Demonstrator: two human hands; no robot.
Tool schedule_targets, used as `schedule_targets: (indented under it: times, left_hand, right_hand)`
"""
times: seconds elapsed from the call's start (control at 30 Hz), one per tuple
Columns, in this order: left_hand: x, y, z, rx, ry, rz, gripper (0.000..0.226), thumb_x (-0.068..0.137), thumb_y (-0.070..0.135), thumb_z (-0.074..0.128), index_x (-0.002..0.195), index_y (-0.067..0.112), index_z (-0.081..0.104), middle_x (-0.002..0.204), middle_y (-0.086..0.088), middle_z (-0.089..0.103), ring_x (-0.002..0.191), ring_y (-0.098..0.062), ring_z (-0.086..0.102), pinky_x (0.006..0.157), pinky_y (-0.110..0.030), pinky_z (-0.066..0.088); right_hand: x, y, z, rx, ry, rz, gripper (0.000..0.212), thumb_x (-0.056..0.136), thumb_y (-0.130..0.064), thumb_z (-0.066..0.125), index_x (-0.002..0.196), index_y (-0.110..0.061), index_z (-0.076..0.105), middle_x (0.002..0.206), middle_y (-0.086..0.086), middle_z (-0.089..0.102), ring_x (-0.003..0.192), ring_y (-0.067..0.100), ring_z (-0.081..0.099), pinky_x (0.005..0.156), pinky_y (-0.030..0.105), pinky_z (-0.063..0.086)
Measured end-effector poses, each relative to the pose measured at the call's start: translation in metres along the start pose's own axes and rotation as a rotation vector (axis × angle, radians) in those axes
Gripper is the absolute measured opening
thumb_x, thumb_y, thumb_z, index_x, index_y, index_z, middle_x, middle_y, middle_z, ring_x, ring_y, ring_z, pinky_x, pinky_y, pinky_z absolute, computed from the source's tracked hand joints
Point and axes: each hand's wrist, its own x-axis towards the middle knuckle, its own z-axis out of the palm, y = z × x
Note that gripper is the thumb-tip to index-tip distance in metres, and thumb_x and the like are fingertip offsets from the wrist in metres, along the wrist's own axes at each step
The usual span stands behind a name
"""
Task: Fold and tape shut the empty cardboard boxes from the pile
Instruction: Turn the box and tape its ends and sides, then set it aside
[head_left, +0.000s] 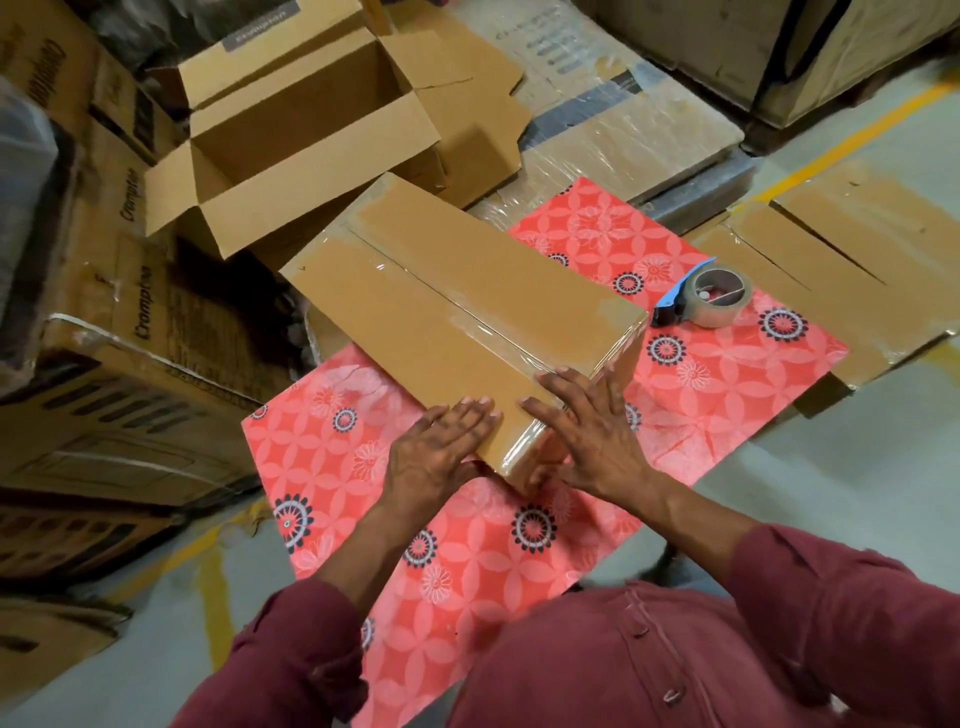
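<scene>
Taped box (457, 312) sits mid-frame on red floral tabletop (717, 374). Left hand (441, 441) & right hand (587, 431) lie flat, fingers straight, pressing tape at near end. Best to rub firmly over the corner, w/o creasing. Dispenser (711, 296) right of box. Stacked cartons (156, 291) at left read "Crompton".

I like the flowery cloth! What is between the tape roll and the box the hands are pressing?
In the head view, only bare red flowered cloth lies between the tape dispenser and the taped box; they do not touch.
</scene>
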Motion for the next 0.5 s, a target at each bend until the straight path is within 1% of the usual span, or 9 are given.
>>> schedule_targets:
  times: [0.03, 0.1, 0.17, 0.27, 0.33, 0.4, 0.5]
  left_hand:
    - [-0.0006, -0.0005, -0.0003, -0.016, 0.009, -0.005, 0.070, 0.089, 0.054, 0.073, 0.149, 0.021, 0.057, 0.158, 0.003, 0.048, 0.147, -0.011, 0.043, 0.116, -0.035, 0.040]
    - [0.0000, 0.0004, -0.0011, -0.055, 0.023, -0.014, 0.078, 0.086, 0.070, 0.065, 0.147, 0.021, 0.060, 0.156, 0.002, 0.051, 0.146, -0.014, 0.046, 0.119, -0.033, 0.037]
    - [-0.0002, 0.0023, -0.0015, -0.073, 0.025, -0.014, 0.083, 0.085, 0.077, 0.057, 0.146, 0.020, 0.061, 0.155, 0.001, 0.053, 0.145, -0.016, 0.048, 0.119, -0.035, 0.038]
    - [-0.0012, 0.0034, -0.0016, -0.095, 0.004, -0.025, 0.077, 0.091, 0.073, 0.051, 0.147, 0.020, 0.060, 0.156, 0.001, 0.052, 0.147, -0.017, 0.046, 0.118, -0.039, 0.039]
    - [-0.0014, 0.0022, -0.0031, -0.123, -0.024, -0.027, 0.072, 0.097, 0.069, 0.047, 0.149, 0.021, 0.058, 0.158, 0.002, 0.050, 0.149, -0.017, 0.043, 0.120, -0.038, 0.035]
    - [-0.0029, 0.0005, -0.0037, -0.154, -0.048, -0.017, 0.063, 0.100, 0.060, 0.051, 0.151, 0.023, 0.055, 0.159, 0.004, 0.047, 0.152, -0.017, 0.038, 0.123, -0.036, 0.030]
    - [-0.0057, -0.0030, -0.0034, -0.208, -0.065, -0.001, 0.054, 0.102, 0.046, 0.057, 0.151, 0.025, 0.054, 0.160, 0.005, 0.046, 0.153, -0.018, 0.036, 0.125, -0.039, 0.029]
  right_hand:
    - [-0.0003, 0.0013, -0.0016, 0.003, 0.009, -0.010, 0.099, 0.066, -0.078, 0.078, 0.147, -0.028, 0.052, 0.157, 0.008, 0.046, 0.148, 0.032, 0.039, 0.116, 0.074, 0.019]
    - [0.0000, 0.0001, -0.0048, 0.048, 0.037, 0.009, 0.097, 0.071, -0.089, 0.065, 0.144, -0.025, 0.059, 0.156, 0.008, 0.048, 0.148, 0.031, 0.040, 0.116, 0.073, 0.019]
    - [0.0005, -0.0038, -0.0063, 0.077, 0.036, 0.035, 0.097, 0.075, -0.093, 0.055, 0.142, -0.023, 0.062, 0.155, 0.008, 0.049, 0.149, 0.030, 0.038, 0.115, 0.073, 0.020]
    - [-0.0004, -0.0053, -0.0014, 0.061, 0.036, 0.038, 0.087, 0.082, -0.087, 0.053, 0.143, -0.025, 0.059, 0.154, 0.008, 0.050, 0.148, 0.031, 0.040, 0.118, 0.071, 0.017]
    - [-0.0003, -0.0038, 0.0018, 0.063, 0.038, 0.048, 0.080, 0.084, -0.081, 0.056, 0.144, -0.028, 0.053, 0.154, 0.008, 0.050, 0.148, 0.032, 0.041, 0.118, 0.071, 0.015]
    - [0.0000, -0.0035, 0.0036, 0.091, 0.032, 0.059, 0.078, 0.084, -0.079, 0.058, 0.144, -0.030, 0.051, 0.153, 0.008, 0.049, 0.148, 0.033, 0.040, 0.117, 0.073, 0.015]
    - [-0.0016, -0.0008, 0.0016, 0.113, 0.028, 0.040, 0.079, 0.083, -0.078, 0.059, 0.145, -0.029, 0.053, 0.154, 0.009, 0.048, 0.149, 0.032, 0.038, 0.117, 0.073, 0.014]
